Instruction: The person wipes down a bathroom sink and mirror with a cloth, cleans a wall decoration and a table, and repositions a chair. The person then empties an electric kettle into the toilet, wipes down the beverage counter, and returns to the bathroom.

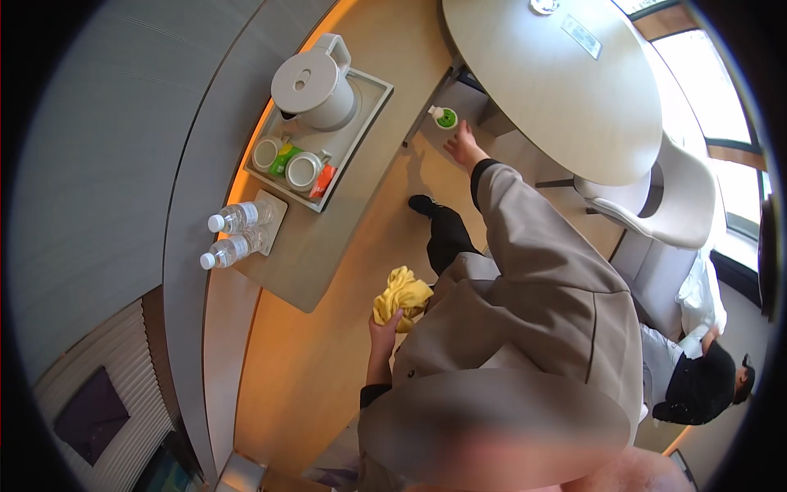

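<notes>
My left hand [385, 336] is closed around a bunched yellow cloth [402, 297], held in front of my body at the left. My right arm stretches forward, and my right hand [466, 149] has its fingers apart near the edge of the round table. Just beyond its fingertips is a small round green and white object [445, 119] with a white part sticking out to one side. I cannot make out its kind, nor whether my fingers touch it.
A tray [373, 94] on the counter [328, 262] holds a white kettle [316, 86], two cups and packets. Two water bottles [246, 217] lie toward the counter's end. A round table [566, 90] and chair [656, 205] stand right. Another person [705, 381] handles white fabric.
</notes>
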Motion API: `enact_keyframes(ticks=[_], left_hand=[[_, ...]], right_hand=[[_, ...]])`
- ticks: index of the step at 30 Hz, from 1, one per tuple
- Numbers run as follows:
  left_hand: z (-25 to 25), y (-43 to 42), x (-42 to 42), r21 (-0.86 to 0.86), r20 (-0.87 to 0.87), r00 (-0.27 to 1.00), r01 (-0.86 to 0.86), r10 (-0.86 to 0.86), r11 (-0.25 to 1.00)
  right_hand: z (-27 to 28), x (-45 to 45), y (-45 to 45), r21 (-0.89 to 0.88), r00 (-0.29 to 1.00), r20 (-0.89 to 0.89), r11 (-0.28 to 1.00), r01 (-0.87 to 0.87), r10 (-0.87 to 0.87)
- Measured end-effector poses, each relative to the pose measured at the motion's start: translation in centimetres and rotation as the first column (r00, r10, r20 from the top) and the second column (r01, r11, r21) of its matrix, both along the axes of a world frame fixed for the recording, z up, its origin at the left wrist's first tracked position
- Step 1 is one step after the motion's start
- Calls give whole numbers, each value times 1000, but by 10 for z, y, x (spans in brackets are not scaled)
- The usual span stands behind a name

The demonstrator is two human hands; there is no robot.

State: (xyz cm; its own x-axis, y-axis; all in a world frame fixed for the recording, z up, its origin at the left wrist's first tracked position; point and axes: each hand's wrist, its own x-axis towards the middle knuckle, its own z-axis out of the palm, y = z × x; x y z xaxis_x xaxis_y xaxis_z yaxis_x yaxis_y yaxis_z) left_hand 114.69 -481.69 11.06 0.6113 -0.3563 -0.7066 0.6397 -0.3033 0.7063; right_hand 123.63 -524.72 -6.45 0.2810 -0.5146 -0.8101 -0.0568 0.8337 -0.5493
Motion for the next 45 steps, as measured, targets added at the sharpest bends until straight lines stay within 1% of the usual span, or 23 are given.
enact_keyframes(ticks=[2,4,6,9,10,12,14,20,22,25,26,27,28,29,30,31,32,34,36,37,40,42,45], left_hand=[[8,2,1,111,6,999,-50,50,993],[6,-2,2,139,13,996,-94,93,986],[-4,-2,1,209,-3,982,-183,188,961],[-15,-11,9,224,-56,992,-100,116,969],[-14,-15,11,225,-60,991,-102,119,969],[-10,-35,23,240,-42,997,-47,59,970],[-16,-40,30,198,-48,998,-33,44,980],[6,-48,37,111,17,991,-131,130,985],[11,-31,33,93,61,986,-163,158,982],[30,3,15,130,218,954,-238,207,962],[31,20,6,118,240,934,-300,266,947],[29,40,-8,49,219,915,-356,338,933],[29,64,-29,-17,205,875,-446,439,895],[29,89,-48,61,252,875,-442,414,895],[34,110,-68,57,294,778,-594,555,802],[40,133,-86,84,348,780,-579,520,811],[48,163,-106,127,396,782,-565,481,815],[51,214,-148,26,364,690,-679,626,733],[46,253,-177,-79,464,543,-762,700,643],[53,273,-190,-124,438,516,-777,736,618],[69,342,-207,-204,477,418,-803,773,560],[69,399,-214,-240,528,362,-804,768,544],[59,481,-247,-292,438,263,-863,860,413]], right_hand=[[-6,25,-6,33,1000,24,999,2,-3],[-7,54,-8,-40,982,-116,988,146,-150],[-12,57,-11,-66,974,-178,989,129,-139],[-15,70,-12,-53,843,-537,999,7,-34],[-27,68,-14,-52,841,-540,999,4,-31],[12,70,-5,13,851,-521,998,-64,62],[5,71,-8,11,872,-485,997,81,-65],[9,36,-5,35,987,-155,999,37,-31],[32,27,11,59,937,-346,995,76,-51],[0,-23,52,-6,958,-288,1000,1,-3],[-7,-42,74,-63,936,-275,967,-248,222],[-11,-56,100,-129,845,-271,852,-507,461],[-6,-56,135,-197,666,-276,638,-744,692],[23,-58,175,-115,476,-255,462,-879,842],[20,-60,213,-163,123,-231,86,-983,965],[38,-65,263,-107,41,-93,31,-994,995],[88,-63,312,-155,-183,-4,-181,-971,983],[160,-76,412,-247,-569,62,-540,-805,820],[195,-94,499,-438,-675,198,-552,-709,710],[215,-108,540,-449,-768,186,-642,-621,613],[236,-143,653,-591,-826,312,-585,-556,469],[229,-147,719,-596,-867,27,-688,-414,498],[242,-154,803,-742,-852,-152,-627,-237,501]])
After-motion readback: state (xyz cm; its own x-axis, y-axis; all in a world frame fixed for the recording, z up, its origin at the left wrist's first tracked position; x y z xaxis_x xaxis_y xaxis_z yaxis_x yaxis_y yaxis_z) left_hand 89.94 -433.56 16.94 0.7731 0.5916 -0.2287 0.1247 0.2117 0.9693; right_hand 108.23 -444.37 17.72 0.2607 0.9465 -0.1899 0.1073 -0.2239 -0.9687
